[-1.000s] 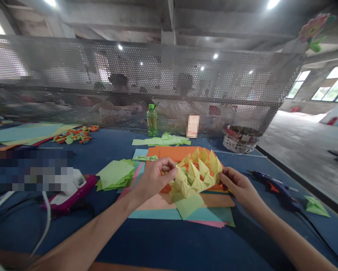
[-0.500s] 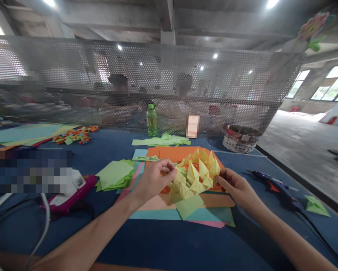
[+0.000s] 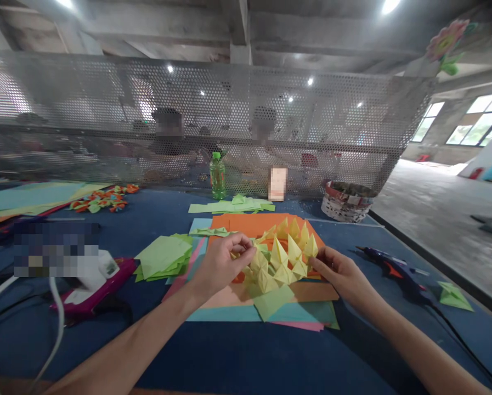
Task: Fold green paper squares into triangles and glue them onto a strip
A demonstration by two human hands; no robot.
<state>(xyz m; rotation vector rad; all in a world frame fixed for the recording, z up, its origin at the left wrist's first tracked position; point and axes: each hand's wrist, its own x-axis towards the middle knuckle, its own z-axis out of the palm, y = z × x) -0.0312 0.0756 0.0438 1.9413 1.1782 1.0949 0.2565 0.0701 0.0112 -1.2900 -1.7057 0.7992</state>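
My left hand [image 3: 223, 263] pinches the left end of a yellow folded-paper piece [image 3: 284, 258] made of several pointed triangles. At its right end my right hand [image 3: 339, 274] has its fingers closed on it. The piece is held just above a stack of coloured sheets [image 3: 266, 307], orange on top, on the blue table [image 3: 246, 356]. A loose green square [image 3: 272, 300] lies under the piece.
A pile of green paper squares [image 3: 163, 257] lies left of my hand. A pink glue gun [image 3: 93, 293] lies far left, a blue glue gun [image 3: 396, 269] to the right. A green bottle [image 3: 218, 175] and woven basket [image 3: 346, 202] stand by the perforated metal screen [image 3: 204, 115]; people sit behind it.
Both hands have shifted slightly left and closer together, squeezing the yellow piece into a tighter cluster. The view has panned a little.
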